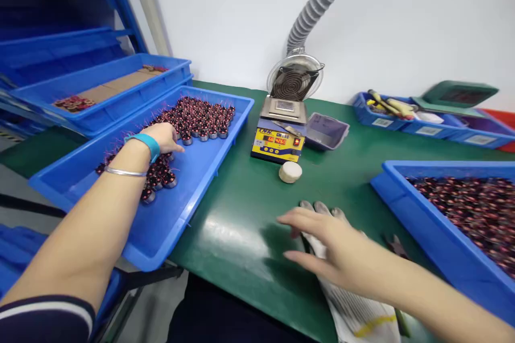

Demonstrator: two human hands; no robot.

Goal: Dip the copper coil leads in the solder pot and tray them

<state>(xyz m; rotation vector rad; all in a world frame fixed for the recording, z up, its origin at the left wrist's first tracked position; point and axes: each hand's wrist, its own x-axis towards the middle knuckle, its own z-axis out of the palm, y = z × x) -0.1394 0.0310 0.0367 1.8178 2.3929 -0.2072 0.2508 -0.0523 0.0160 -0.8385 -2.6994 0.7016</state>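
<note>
Dozens of small coils (pixel 193 115) lie in the blue tray (pixel 193 182), where the left hand (pixel 163 136) rests half-curled on them, probably light, stiff, with thin fragile wires, best pinched at the body, while the right hand (pixel 325 241) hovers open, holding nothing, above the glove (pixel 354 311).

Left hand (pixel 163 136) rests on coils (pixel 193 117) in blue tray (pixel 169 220); right hand (pixel 325 241) hovers over glove (pixel 354 311).

Solder pot (pixel 277 142), white puck (pixel 290 172)
</note>
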